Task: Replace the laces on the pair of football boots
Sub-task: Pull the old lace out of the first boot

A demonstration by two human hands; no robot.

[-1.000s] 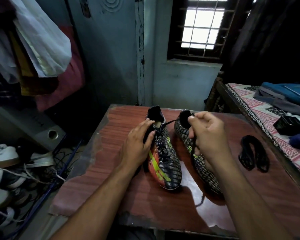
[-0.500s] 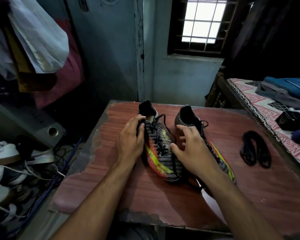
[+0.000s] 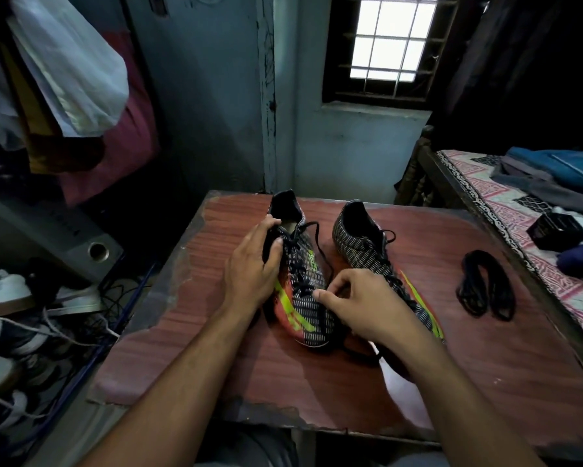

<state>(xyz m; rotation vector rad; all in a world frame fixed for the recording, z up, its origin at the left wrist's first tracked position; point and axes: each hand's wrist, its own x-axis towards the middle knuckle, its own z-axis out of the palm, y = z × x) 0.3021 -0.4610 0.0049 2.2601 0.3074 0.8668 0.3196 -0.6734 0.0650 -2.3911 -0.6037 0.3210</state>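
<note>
Worktop (image 3: 216, 358): in the room's middle, its far edge towards the wall under the window (image 3: 392, 38).
Left boot (image 3: 300, 281): on the worktop near the far edge, heel away, toe towards the near edge.
Right boot (image 3: 367, 251): just beside it, to its right, lying the same way.
Left hand (image 3: 253, 267): on the left boot's left side.
Right hand (image 3: 360, 305): between the two boots, at the left boot's laces.
Spare laces (image 3: 485, 288): coiled near the worktop's right edge, well apart from the boots.
Bed (image 3: 505, 210): right of the worktop.
Shoes (image 3: 3, 318): on the floor, left of the worktop.
</note>
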